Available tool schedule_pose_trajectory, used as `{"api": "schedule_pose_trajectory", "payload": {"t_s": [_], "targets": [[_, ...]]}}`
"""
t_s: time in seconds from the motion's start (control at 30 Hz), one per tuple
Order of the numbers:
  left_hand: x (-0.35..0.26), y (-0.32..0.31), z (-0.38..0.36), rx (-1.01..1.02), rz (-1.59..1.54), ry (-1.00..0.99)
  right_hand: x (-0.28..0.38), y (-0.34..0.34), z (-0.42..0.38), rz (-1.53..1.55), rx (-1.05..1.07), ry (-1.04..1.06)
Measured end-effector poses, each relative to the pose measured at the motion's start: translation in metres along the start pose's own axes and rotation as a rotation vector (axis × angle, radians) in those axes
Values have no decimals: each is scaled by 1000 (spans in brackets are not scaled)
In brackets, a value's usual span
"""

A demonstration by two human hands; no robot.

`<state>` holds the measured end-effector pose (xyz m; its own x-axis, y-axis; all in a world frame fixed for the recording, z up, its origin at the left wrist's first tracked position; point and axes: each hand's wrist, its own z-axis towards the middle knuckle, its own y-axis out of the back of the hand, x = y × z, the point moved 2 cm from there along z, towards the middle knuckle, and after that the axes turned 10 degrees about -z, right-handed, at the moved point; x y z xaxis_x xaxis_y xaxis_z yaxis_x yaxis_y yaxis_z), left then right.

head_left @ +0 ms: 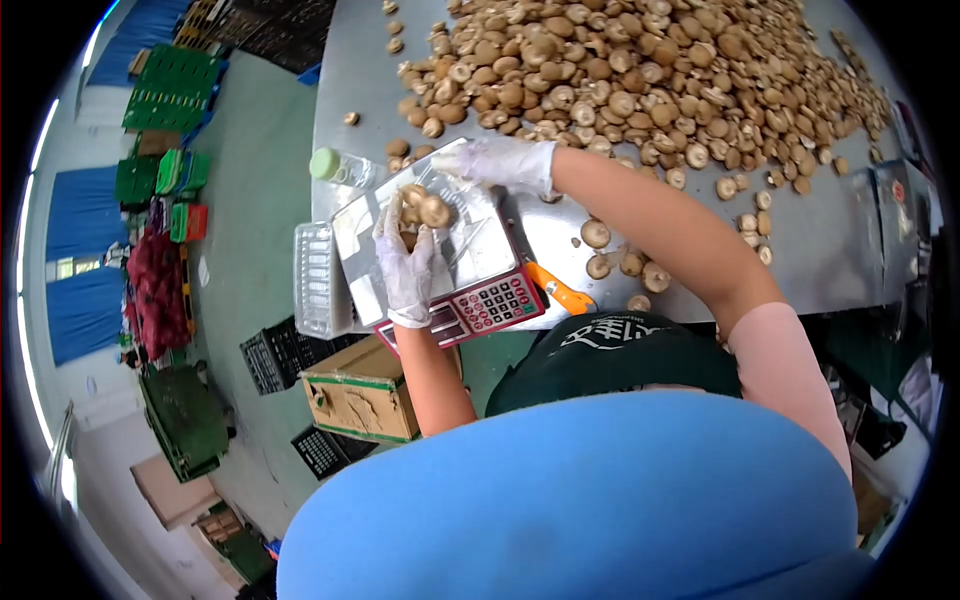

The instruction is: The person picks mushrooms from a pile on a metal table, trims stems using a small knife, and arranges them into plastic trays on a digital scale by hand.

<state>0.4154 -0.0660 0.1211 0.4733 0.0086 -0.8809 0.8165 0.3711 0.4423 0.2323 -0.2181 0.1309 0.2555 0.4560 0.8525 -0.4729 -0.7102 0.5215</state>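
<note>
My left hand, in a thin white glove, curls its fingers and thumb around a few brown mushrooms over the scale. Beneath them is the scale's metal platform, with shiny clear plastic on it. The scale's red keypad faces me. Also gloved, my right hand reaches across the far edge of the platform, its fingers stretched out to the left and holding nothing visible. Just left of the scale lie a jar with a light green lid and clear plastic trays.
A large heap of mushrooms covers the far part of the metal table. Loose mushrooms lie below my right forearm. An orange-handled tool rests beside the scale. On the floor are a cardboard box and black crates.
</note>
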Motion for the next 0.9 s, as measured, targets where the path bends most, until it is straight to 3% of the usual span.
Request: {"api": "schedule_pose_trajectory", "payload": {"t_s": [0.03, 0.1, 0.13, 0.17, 0.2, 0.23, 0.27, 0.33, 0.4, 0.43, 0.5, 0.63, 0.7, 0.77, 0.87, 0.9], "targets": [[-1, -2, 0, 13, 78, -35, -29, -2, 0, -104, -107, 27], [-8, -6, -5, -41, 54, -91, -2, 52, -38, -343, 46, -80], [-9, -8, -7, -97, 56, -123, 1, 67, -65, 78, -23, -378], [-11, -9, -10, -155, 60, -156, -30, 72, -84, 166, -134, -394], [-5, -12, -14, -221, 5, -144, -22, 86, -110, 44, -204, -542], [-24, -17, -19, -277, 52, -159, -54, 96, -135, -155, -200, -495], [-39, -24, -24, -286, 110, -213, -108, 90, -167, -847, -364, -33], [-50, -47, -32, -257, 97, -322, -103, 86, -214, -330, -276, -634], [-62, -81, -33, -109, 169, -566, -128, 46, -265, -10, -444, -624], [-76, -101, -29, 45, 167, -525, -117, 38, -282, 18, -285, -887], [-70, -142, -25, 264, 105, -501, -128, 5, -316, -259, -674, -567], [-52, -217, -16, 483, 167, -333, -127, -7, -337, -329, -710, -614], [-46, -245, -8, 600, 394, -263, -121, -7, -327, -495, -704, -625], [-30, -258, -8, 613, 530, -343, -110, -5, -319, -485, -753, -623], [-23, -252, -3, 640, 11, -202, -97, 0, -310, -506, -781, -611], [-26, -247, -5, 644, 17, -203, -96, 1, -309, -499, -785, -611]]}}
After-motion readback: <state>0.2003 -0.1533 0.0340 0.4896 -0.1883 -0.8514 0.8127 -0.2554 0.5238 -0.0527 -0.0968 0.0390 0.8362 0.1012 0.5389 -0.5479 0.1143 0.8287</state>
